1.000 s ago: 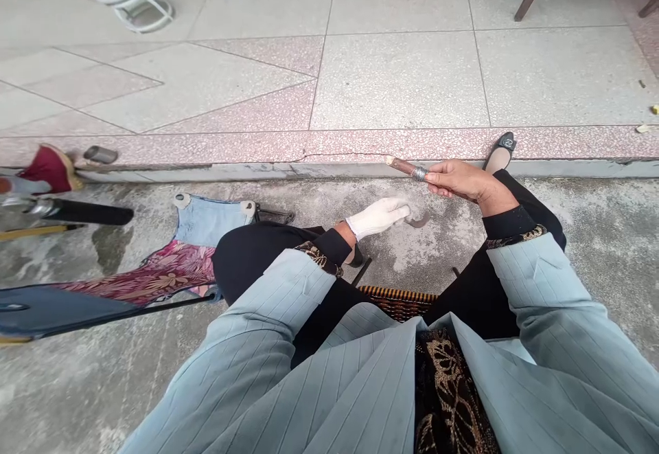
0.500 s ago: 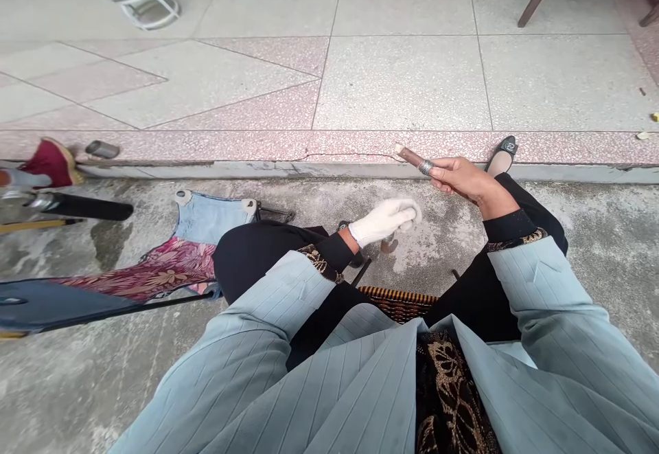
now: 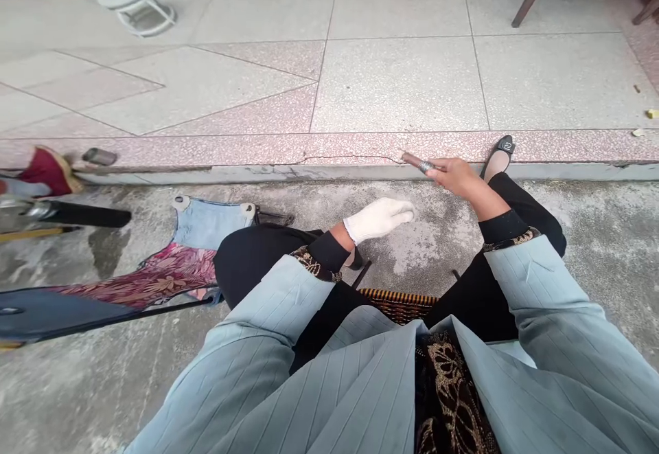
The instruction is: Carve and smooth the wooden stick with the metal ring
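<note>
My right hand (image 3: 456, 178) is closed around a short brown wooden stick (image 3: 412, 159) bound with silvery wire. The stick points left over the step's pink edge; its lower part is hidden in my fingers. My left hand (image 3: 378, 219) wears a white knitted glove and hovers over the concrete between my knees. Its fingers stretch to the right, loosely together, with nothing visible in them. The two hands are apart.
A tiled step (image 3: 391, 145) runs across in front of me. Left of my knee stands a folding chair with denim and floral cloth (image 3: 178, 265). Farther left are a black cylinder (image 3: 93, 212), a metal can (image 3: 99, 156) and another person's red shoe (image 3: 51, 171). A white stool (image 3: 144, 14) stands behind.
My left hand's fingers have straightened, and the small brownish thing seen just below the glove is no longer visible. My right hand keeps the stick, now turned slightly flatter.
</note>
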Demonstrator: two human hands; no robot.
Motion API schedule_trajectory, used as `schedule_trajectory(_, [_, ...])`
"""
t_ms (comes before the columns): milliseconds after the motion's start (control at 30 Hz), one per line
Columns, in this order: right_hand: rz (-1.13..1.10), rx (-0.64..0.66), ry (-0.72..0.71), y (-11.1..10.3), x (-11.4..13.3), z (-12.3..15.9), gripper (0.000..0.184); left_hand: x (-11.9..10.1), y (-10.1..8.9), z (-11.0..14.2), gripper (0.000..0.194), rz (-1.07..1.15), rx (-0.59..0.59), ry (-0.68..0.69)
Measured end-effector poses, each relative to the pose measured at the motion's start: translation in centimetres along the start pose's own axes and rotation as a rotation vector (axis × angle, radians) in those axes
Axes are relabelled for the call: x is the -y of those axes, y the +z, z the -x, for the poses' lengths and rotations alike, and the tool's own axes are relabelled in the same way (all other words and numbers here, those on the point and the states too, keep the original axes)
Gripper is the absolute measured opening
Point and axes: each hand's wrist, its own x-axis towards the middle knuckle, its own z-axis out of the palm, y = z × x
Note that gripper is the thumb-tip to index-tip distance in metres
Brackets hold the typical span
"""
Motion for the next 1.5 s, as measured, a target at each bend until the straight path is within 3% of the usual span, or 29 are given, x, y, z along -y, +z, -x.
schedule_trajectory(67, [0.271,0.185,-0.005,0.4,0.2,0.2,0.035,0.0,-0.6,0.2,0.033,-0.144,-0.022,-0.002])
schedule_trajectory(133, [0.363,0.569,-0.019,0.6,0.6,0.7,0.033,0.3,-1.3,0.5,0.033,-0.248,-0.078,-0.053])
schedule_trajectory(200, [0.233,0.929,-0.091,0.4,1.3,1.4,0.038,1.0,-1.7,0.6,0.032,-0.251,-0.119,-0.087])
schedule_trajectory(267, [-0.004,1.079,-0.205,-0.3,1.8,2.1,0.046,1.6,-1.6,0.6,0.031,-0.139,-0.120,-0.054])
schedule_trajectory(333, [-0.215,1.024,-0.266,-1.0,2.2,2.7,0.049,2.0,-1.0,0.4,0.033,0.018,-0.126,-0.001])
schedule_trajectory(400, [-0.372,0.841,-0.246,-1.6,2.3,3.1,0.046,2.1,-0.2,0.1,0.034,0.117,-0.148,-0.037])
schedule_trajectory(500, [-0.486,0.608,-0.170,-1.5,1.9,3.2,0.042,2.1,0.5,0.2,0.037,0.133,-0.125,-0.066])
schedule_trajectory(633, [-0.537,0.483,-0.156,-0.1,1.1,2.7,0.041,2.0,0.6,1.0,0.034,0.051,-0.116,-0.076])
schedule_trajectory(733, [-0.433,0.303,-0.121,0.8,0.5,1.9,0.040,1.6,1.0,1.5,0.029,-0.073,-0.061,-0.041])
schedule_trajectory(867, [0.108,0.095,-0.053,1.5,0.6,1.6,0.027,1.1,1.5,1.6,0.028,-0.221,-0.057,0.026])
schedule_trajectory(933, [0.372,0.156,-0.037,1.8,1.1,2.0,0.027,1.0,1.0,1.5,0.026,-0.251,-0.081,0.030])
schedule_trajectory(1000, [0.487,0.392,-0.090,1.8,1.6,2.7,0.024,1.2,0.2,1.4,0.024,-0.261,-0.126,0.008])
schedule_trajectory(1067, [0.381,0.743,-0.172,1.3,2.1,3.5,0.025,1.4,-0.8,1.4,0.023,-0.253,-0.182,-0.010])
schedule_trajectory(1133, [0.149,0.880,-0.291,0.4,2.5,4.2,0.031,1.7,-1.5,1.4,0.024,-0.203,-0.216,-0.008])
schedule_trajectory(1167, [0.028,0.853,-0.327,-0.2,2.6,4.5,0.036,1.8,-1.7,1.4,0.025,-0.156,-0.233,-0.014])
schedule_trajectory(1233, [-0.184,0.676,-0.331,-1.2,2.8,4.7,0.044,2.0,-1.7,1.2,0.029,-0.055,-0.258,-0.046])
schedule_trajectory(1333, [-0.371,0.397,-0.258,-1.8,2.5,4.4,0.042,1.8,-1.1,0.9,0.032,-0.027,-0.223,-0.078])
schedule_trajectory(1433, [-0.370,0.239,-0.199,-1.2,1.9,3.8,0.037,1.4,-0.1,0.5,0.030,-0.092,-0.127,-0.019])
schedule_trajectory(1500, [-0.236,0.196,-0.167,-0.8,1.4,3.4,0.037,1.2,0.5,0.3,0.031,-0.140,-0.093,0.011])
